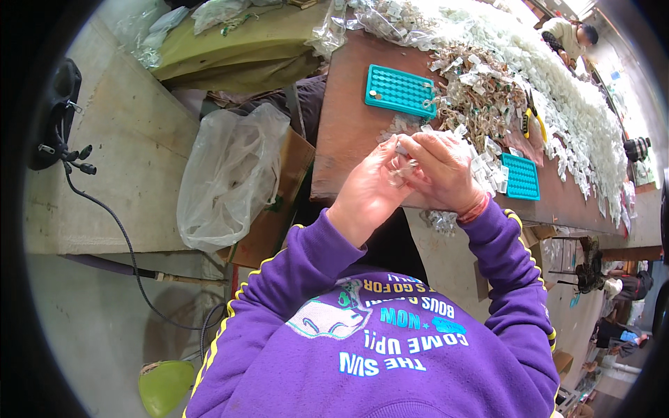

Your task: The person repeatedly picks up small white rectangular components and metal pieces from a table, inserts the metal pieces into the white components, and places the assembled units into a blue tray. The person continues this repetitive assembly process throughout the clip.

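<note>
My left hand (368,187) and my right hand (446,167) meet over the front edge of the brown table (345,125). Fingers of both are closed around a small, clear, loop-like piece (402,171), partly hidden by them; its exact kind is too small to tell. Beyond my hands lies a teal tray (398,89) with rows of hollows and a small pale round piece on it. Right of my right hand is a second teal tray (520,177). A heap of small brownish loops with white tags (477,87) spreads between the trays.
Yellow-handled pliers (535,120) rest by the heap. White tagged pieces (557,83) cover the table's far right side. A clear plastic bag (230,174) hangs over a cardboard box (293,164) at left. Another person (568,38) sits at the far right.
</note>
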Available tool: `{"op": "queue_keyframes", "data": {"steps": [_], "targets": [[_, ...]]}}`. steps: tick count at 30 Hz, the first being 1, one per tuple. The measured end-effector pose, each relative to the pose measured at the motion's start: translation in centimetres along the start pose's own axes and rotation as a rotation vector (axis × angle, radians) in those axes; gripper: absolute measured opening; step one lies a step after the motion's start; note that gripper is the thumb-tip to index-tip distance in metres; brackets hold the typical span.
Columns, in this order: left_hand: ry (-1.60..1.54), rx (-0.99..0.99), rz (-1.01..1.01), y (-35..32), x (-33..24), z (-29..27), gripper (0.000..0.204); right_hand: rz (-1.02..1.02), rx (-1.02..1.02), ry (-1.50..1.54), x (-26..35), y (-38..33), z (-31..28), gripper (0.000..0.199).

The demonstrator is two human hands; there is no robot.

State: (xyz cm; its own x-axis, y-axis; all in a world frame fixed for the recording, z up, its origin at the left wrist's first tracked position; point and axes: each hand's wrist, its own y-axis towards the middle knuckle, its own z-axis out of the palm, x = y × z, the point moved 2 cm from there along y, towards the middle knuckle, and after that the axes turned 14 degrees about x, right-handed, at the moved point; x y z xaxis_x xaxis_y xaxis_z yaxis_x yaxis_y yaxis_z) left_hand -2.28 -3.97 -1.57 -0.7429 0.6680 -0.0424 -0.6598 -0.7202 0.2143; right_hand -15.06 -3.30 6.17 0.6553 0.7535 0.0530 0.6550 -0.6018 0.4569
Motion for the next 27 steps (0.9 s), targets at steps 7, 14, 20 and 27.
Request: {"op": "queue_keyframes", "data": {"steps": [7,14,20,27], "targets": [[0.284,0.000,0.163,0.2,-1.7,-0.4,0.021,0.202,-0.086,0.206,-1.1,0.2,0.6,0.033],[0.667,-0.046,0.415,0.3,-4.1,-1.4,0.024,0.447,0.188,0.177,-5.0,-0.5,0.5,0.016],[0.527,-0.002,0.413,0.1,-4.6,-2.1,0.024,0.230,0.324,0.036,-4.4,-0.3,3.4,0.008],[0.479,0.047,0.401,-0.2,-4.6,-1.8,0.023,0.213,0.370,-0.164,-4.1,-0.4,4.9,0.009]]}}
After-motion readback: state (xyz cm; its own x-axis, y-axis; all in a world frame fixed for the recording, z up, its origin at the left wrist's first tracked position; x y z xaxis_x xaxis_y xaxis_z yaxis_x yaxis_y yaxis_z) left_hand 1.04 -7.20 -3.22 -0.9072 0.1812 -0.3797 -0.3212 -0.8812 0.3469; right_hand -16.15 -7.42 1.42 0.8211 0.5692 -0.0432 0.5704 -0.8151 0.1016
